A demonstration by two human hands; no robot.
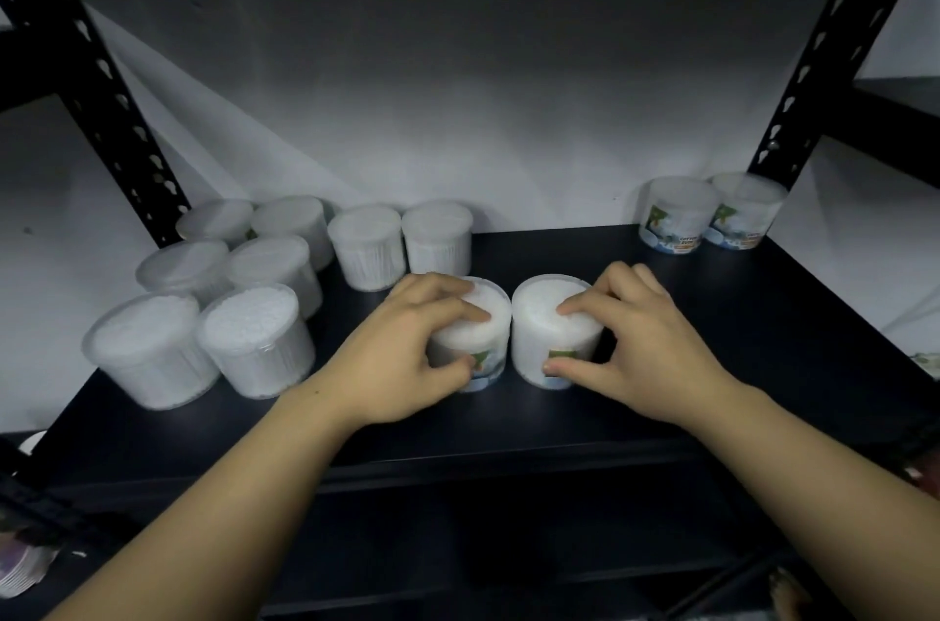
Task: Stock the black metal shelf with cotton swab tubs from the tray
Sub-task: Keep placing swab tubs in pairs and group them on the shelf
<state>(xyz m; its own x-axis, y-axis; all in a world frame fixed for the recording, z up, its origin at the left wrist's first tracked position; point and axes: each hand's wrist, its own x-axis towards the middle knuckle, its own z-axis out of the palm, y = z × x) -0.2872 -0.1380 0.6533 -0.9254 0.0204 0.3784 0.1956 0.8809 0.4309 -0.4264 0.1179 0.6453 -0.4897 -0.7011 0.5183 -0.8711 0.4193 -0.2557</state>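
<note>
Two clear cotton swab tubs stand side by side on the black metal shelf [712, 356]. My left hand [402, 356] grips the left tub [483, 330], fingers over its lid and thumb on its side. My right hand [636, 340] grips the right tub [539, 330] the same way. Both tubs rest upright on the shelf board, nearly touching each other. The tray is out of view.
Several tubs [254, 335] stand in rows at the shelf's left, reaching back to the white wall. Two labelled tubs [679, 216] sit at the back right by the black upright post [824, 55]. Another post [96, 96] rises at the left.
</note>
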